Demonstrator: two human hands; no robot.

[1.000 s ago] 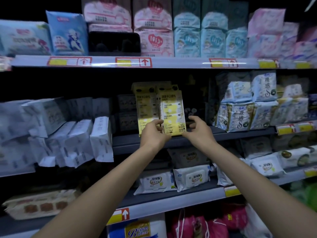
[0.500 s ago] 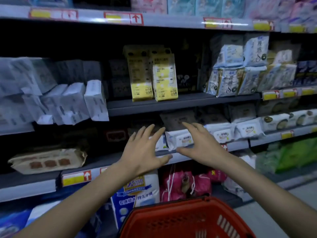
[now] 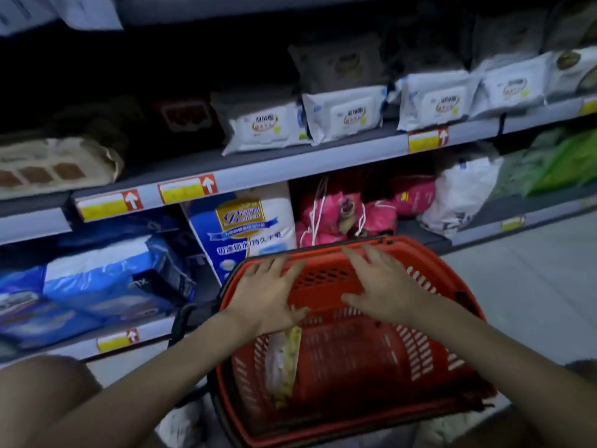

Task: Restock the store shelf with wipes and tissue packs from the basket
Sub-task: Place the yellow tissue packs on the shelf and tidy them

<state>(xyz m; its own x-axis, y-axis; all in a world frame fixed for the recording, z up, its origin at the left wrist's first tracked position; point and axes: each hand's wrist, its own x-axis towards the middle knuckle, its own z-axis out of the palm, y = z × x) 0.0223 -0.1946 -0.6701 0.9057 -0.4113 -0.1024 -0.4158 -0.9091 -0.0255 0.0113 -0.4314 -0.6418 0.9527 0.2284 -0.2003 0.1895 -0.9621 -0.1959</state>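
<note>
- The left hand hovers palm down over the red basket, fingers straight and spread, with the tips at its far rim.
- The right hand is spread the same way beside it, fingertips near that rim; neither hand holds anything.
- A yellow-and-white pack lies in the basket behind the left fingers, under the wrist.
- Just beyond the left fingertips stands a blue-and-white bag.
- White wipes packs sit on the shelf above all the fingertips.

Dim, bluish light, deep shadow in the shelf recesses, motion blur and perhaps wide-angle bending at the edges.
</note>
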